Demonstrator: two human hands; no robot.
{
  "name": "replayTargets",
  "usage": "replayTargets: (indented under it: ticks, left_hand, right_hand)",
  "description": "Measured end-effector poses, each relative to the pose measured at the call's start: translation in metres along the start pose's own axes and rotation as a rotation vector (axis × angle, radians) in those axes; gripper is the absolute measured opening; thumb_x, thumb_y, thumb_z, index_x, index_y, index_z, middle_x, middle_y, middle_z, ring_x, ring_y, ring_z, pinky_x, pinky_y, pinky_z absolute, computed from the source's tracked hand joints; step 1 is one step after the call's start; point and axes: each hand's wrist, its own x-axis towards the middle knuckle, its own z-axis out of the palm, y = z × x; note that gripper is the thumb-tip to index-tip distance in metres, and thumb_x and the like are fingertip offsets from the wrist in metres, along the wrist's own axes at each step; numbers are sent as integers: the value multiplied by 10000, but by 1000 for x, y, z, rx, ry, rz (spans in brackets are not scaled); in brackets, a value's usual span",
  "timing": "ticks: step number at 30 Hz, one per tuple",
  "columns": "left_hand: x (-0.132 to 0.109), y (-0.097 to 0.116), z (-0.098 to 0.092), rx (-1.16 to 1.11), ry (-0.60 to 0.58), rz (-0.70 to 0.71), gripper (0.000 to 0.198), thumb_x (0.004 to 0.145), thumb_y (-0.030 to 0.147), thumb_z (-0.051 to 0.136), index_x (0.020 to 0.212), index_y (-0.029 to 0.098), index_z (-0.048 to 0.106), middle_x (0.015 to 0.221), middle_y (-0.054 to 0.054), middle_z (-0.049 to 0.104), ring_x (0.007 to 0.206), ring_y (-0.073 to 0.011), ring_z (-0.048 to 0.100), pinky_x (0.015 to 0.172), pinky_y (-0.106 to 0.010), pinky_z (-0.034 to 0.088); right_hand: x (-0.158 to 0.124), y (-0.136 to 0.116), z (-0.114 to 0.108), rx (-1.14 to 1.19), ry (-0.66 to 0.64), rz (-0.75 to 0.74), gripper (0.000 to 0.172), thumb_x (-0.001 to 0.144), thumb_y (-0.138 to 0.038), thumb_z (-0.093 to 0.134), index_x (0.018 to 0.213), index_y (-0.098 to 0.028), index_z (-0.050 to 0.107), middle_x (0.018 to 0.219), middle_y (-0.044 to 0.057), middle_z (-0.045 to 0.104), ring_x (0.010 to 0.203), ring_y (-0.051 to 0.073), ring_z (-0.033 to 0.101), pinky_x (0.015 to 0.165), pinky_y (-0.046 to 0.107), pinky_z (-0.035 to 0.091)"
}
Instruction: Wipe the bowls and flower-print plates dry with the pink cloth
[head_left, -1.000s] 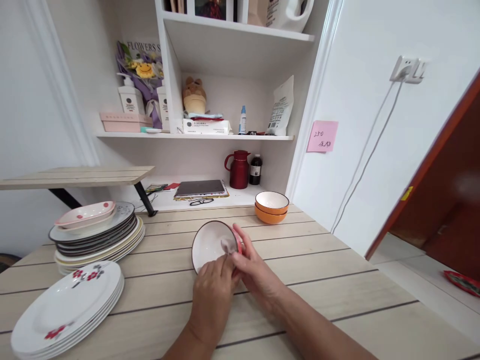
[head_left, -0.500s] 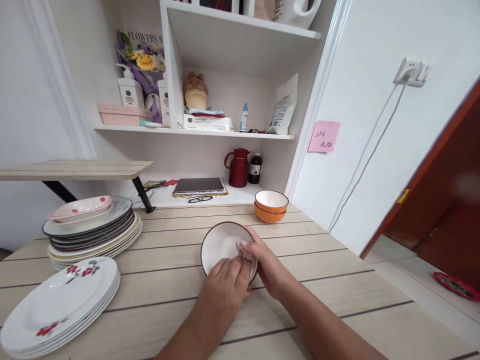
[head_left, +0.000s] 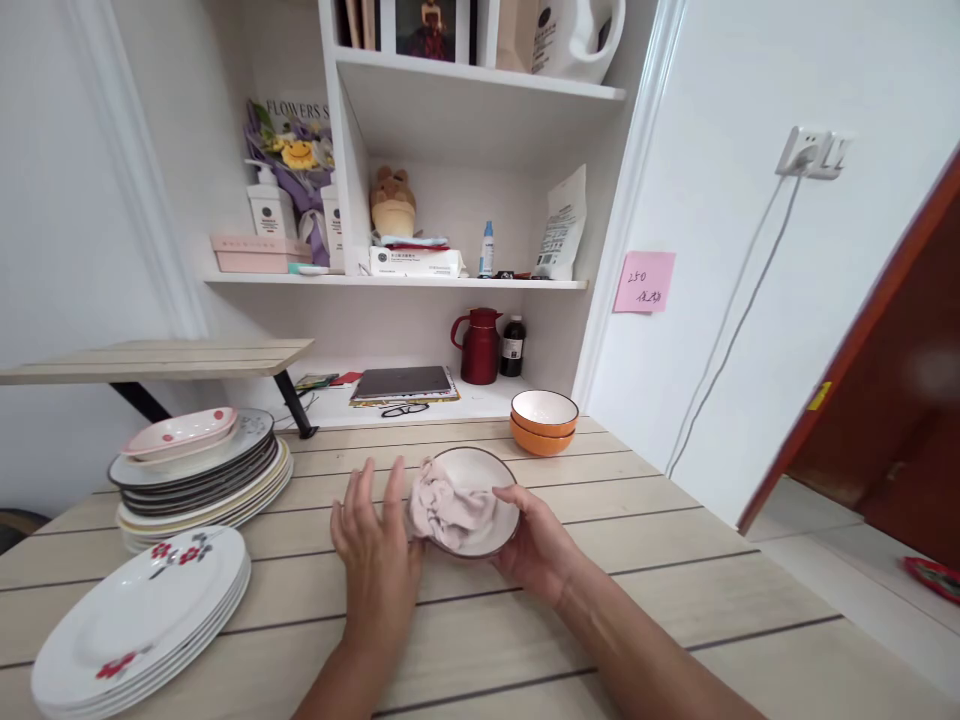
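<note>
In the head view a white bowl (head_left: pixel 480 468) with a dark rim is tilted a little toward me over the table. My right hand (head_left: pixel 538 545) grips its right side, thumb over the rim and the other fingers beneath. A crumpled pale pink cloth (head_left: pixel 446 508) lies inside, draped over the left edge of the bowl. Just left of the bowl is my left hand (head_left: pixel 377 535), fingers spread and raised. Its thumb is close to the cloth; whether they touch I cannot tell. Two stacked orange bowls (head_left: pixel 543 436) with white insides stand behind, to the right.
On the left of the wooden table (head_left: pixel 615 540) stand white flowered plates (head_left: pixel 142 620) and a taller stack of mixed plates (head_left: pixel 202 480) topped by pink-rimmed dishes (head_left: pixel 180 433). A small raised shelf (head_left: pixel 157 360) overhangs there. Behind are a laptop (head_left: pixel 401 381), glasses (head_left: pixel 405 410) and a red jug (head_left: pixel 480 348).
My left hand has come out of the bowl and moved left, its fingers opening. The cloth now shows spread in the bowl. My right hand still grips the bowl's right side.
</note>
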Motion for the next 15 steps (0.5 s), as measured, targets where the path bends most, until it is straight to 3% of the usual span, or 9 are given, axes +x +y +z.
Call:
replayTargets:
  ticks: [3, 4, 6, 8, 11, 15]
  left_hand:
    - [-5, -6, 14, -357, 33, -311, 671, 900, 325, 572, 1487, 213, 265, 1420, -217, 429, 1336, -330, 432, 1016, -574, 435]
    - [-7, -6, 18, -522, -33, -400, 634, 926, 376, 529, 1483, 219, 270, 1399, -205, 469, 1288, -293, 499, 989, -512, 480]
    - [-10, -4, 23, -848, -283, -530, 551, 966, 461, 417, 1457, 224, 341, 1404, -181, 511, 1268, -260, 535, 996, -453, 488]
    - [-10, 2, 21, -1016, -416, -638, 592, 947, 545, 401, 1446, 225, 394, 1489, -145, 445, 1384, -266, 407, 1119, -451, 364]
    - [-4, 12, 8, -1294, -463, -566, 692, 885, 651, 429, 1427, 222, 448, 1534, -96, 397, 1459, -277, 259, 1207, -417, 187]
    - [2, 15, -1, -1492, -499, -588, 788, 829, 711, 467, 1455, 237, 407, 1543, -84, 384, 1473, -287, 212, 1210, -421, 173]
  right_hand:
    - [1, 2, 5, 218, -114, -7, 542, 785, -316, 579, 1258, -54, 551, 1239, 190, 661, 1069, 298, 666, 930, 407, 505]
    - [0, 3, 7, 260, -128, -13, 552, 790, -308, 577, 1275, -47, 538, 1255, 195, 653, 1084, 294, 664, 951, 396, 499]
    - [-1, 4, 10, 310, -123, -11, 554, 804, -292, 569, 1291, -33, 522, 1242, 201, 661, 1076, 292, 671, 967, 397, 500]
    - [-1, 8, 13, 336, -84, -7, 534, 823, -280, 560, 1287, -18, 523, 1187, 201, 691, 1031, 300, 690, 963, 422, 511]
    - [0, 17, 17, 345, -21, -14, 477, 847, -261, 553, 1254, -12, 546, 1095, 194, 730, 949, 302, 717, 944, 458, 528]
    - [0, 31, 21, 386, -14, 1, 414, 860, -227, 534, 1224, -32, 567, 1051, 174, 749, 921, 292, 728, 952, 472, 527]
